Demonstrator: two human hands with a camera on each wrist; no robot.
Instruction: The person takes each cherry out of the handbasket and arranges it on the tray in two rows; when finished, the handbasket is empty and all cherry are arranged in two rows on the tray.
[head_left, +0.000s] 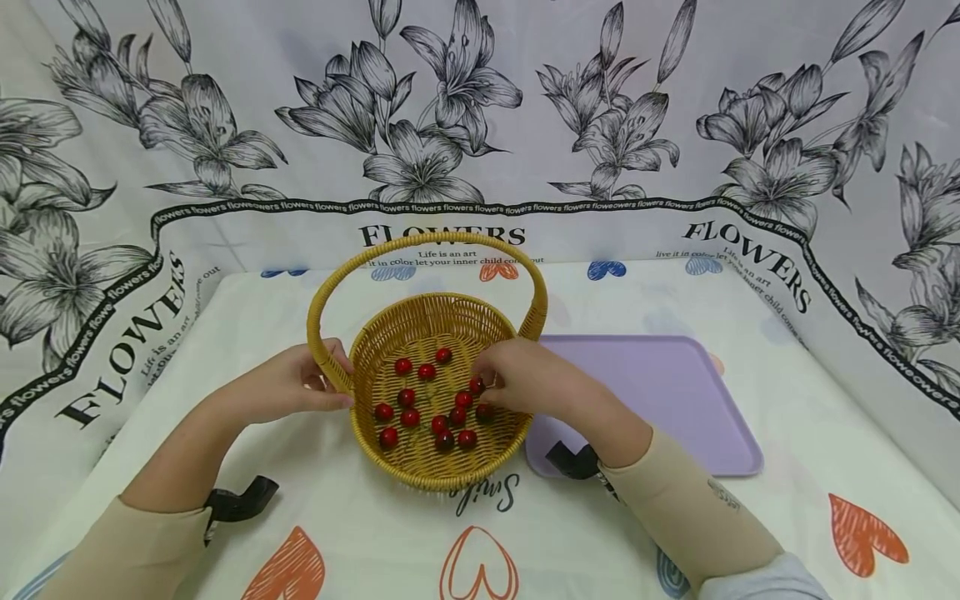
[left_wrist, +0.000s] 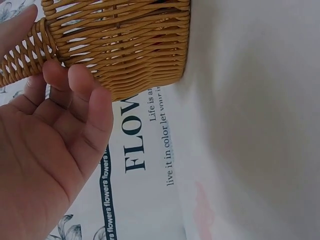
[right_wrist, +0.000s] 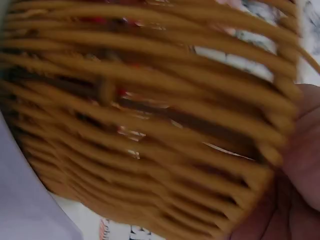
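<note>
A round basket (head_left: pixel 420 333) of woven yellow wicker stands near the middle of the tabletop, its braided hoop handle (head_left: pixel 427 243) upright and arching from left to right. On its ribbed floor lie about a dozen small glossy red cherries (head_left: pixel 410 417), bunched toward the near side. The left hand (head_left: pixel 288 387) holds the left rim where the handle joins, fingers loosely curled against the weave. The right hand (head_left: pixel 525 379) reaches over the right rim with its fingertips pinched on one cherry (head_left: pixel 477 386). Just right of the basket, touching its wall, lies a flat, smooth lilac tray (head_left: pixel 675 392) with rounded corners, long side running toward the right edge. The white cloth (head_left: pixel 787 533) with printed hearts leaves open room along the near edge and far right.
</note>
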